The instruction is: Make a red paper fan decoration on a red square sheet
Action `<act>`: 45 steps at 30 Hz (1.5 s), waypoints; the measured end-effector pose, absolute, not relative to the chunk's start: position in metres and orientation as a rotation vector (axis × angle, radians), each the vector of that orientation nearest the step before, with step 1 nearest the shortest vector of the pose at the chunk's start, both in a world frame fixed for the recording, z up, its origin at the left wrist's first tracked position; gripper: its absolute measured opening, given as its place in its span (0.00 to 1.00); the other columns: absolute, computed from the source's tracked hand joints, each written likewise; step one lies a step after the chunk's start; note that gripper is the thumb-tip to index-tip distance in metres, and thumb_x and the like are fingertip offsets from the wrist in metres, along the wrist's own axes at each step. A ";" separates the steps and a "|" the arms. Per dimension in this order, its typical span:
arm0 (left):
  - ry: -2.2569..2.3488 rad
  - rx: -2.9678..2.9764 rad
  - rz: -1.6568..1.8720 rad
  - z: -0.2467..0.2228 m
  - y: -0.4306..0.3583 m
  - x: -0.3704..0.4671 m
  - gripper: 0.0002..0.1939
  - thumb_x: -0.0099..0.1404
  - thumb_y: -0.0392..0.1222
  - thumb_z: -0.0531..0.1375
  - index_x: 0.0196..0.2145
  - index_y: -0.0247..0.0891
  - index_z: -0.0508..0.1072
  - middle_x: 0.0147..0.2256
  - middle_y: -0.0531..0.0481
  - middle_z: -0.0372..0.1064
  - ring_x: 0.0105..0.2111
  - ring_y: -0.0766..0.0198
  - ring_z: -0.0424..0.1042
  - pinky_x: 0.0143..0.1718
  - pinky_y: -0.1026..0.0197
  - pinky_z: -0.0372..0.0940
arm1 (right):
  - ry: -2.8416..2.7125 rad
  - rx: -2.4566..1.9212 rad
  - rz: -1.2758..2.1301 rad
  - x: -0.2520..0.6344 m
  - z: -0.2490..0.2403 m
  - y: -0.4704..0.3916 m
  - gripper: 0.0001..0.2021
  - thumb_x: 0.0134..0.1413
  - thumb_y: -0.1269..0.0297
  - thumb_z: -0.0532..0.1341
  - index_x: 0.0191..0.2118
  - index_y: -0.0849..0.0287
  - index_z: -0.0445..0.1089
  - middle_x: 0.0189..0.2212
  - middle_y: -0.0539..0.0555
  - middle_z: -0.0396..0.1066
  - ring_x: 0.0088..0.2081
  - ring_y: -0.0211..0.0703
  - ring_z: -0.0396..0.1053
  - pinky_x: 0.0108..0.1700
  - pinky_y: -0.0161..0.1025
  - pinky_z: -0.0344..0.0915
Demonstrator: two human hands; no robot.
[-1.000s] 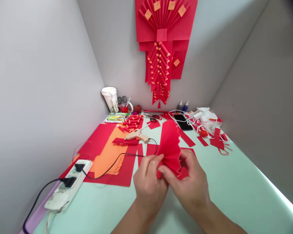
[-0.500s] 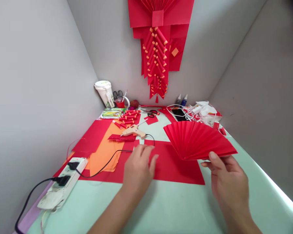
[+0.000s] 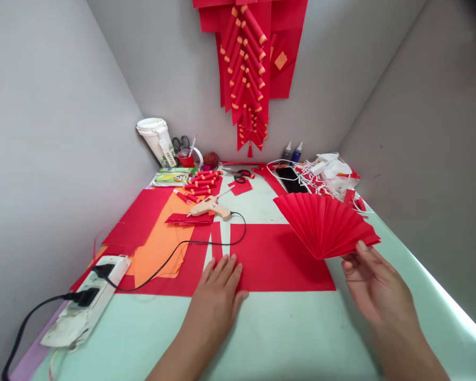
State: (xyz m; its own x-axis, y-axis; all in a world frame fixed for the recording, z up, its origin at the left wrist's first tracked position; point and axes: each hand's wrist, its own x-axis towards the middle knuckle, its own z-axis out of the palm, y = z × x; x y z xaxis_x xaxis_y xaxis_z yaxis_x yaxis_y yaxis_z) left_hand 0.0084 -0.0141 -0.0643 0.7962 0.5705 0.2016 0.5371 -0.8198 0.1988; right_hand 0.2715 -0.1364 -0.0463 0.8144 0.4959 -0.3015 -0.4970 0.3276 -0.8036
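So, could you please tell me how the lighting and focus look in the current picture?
In the head view, bright glare lines the right edge of the table; also in the head view, soft shadow falls left of the right hand, whose red paper fan shows crisp folds; the head view's top right corner is dark and blurred.

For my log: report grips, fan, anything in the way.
Right grip pinches raised red fan. Left grip open over red paper. Black cord just past left grip.
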 end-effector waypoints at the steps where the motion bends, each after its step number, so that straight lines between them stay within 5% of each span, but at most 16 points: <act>1: 0.841 2.887 0.393 -0.069 -0.019 0.007 0.20 0.67 0.42 0.57 0.56 0.39 0.70 0.57 0.39 0.67 0.58 0.47 0.66 0.58 0.40 0.60 | 0.010 -1.051 0.653 0.274 -0.048 -0.138 0.09 0.44 0.67 0.73 0.33 0.58 0.76 0.32 0.48 0.65 0.29 0.32 0.63 0.24 0.26 0.68; 6: 0.710 3.030 0.380 -0.078 -0.038 0.011 0.21 0.67 0.42 0.57 0.57 0.39 0.68 0.60 0.45 0.64 0.59 0.48 0.64 0.56 0.43 0.65 | 0.015 -1.055 0.683 0.282 -0.054 -0.153 0.08 0.45 0.67 0.73 0.33 0.57 0.75 0.29 0.46 0.66 0.26 0.30 0.62 0.25 0.26 0.67; 15: 0.742 3.023 0.526 -0.080 -0.044 0.024 0.17 0.66 0.39 0.57 0.51 0.34 0.73 0.55 0.41 0.71 0.55 0.44 0.68 0.52 0.39 0.68 | -0.002 -1.246 0.863 0.262 -0.064 -0.179 0.10 0.45 0.63 0.72 0.34 0.58 0.75 0.31 0.48 0.69 0.29 0.33 0.66 0.27 0.28 0.70; 24: 0.937 2.389 0.842 -0.054 -0.045 0.038 0.08 0.67 0.39 0.57 0.43 0.40 0.73 0.35 0.48 0.74 0.35 0.59 0.73 0.38 0.55 0.71 | -0.087 -1.339 1.042 0.261 -0.066 -0.176 0.11 0.49 0.57 0.70 0.33 0.59 0.75 0.27 0.49 0.69 0.24 0.31 0.65 0.29 0.27 0.70; 45: 1.017 2.305 0.589 -0.059 -0.040 0.072 0.08 0.65 0.36 0.57 0.38 0.42 0.76 0.36 0.52 0.78 0.34 0.59 0.75 0.37 0.56 0.69 | -0.097 -1.364 1.125 0.263 -0.074 -0.177 0.12 0.52 0.56 0.69 0.36 0.60 0.75 0.30 0.51 0.72 0.27 0.33 0.66 0.30 0.28 0.69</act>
State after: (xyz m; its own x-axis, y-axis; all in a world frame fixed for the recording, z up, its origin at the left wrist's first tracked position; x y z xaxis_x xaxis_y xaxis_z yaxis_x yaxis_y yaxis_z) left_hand 0.0717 -0.0395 -0.0591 0.6183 0.7677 0.1681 0.5279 -0.5642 0.6348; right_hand 0.2634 -0.1765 -0.0740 0.5124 0.6736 -0.5326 -0.5720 -0.1949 -0.7968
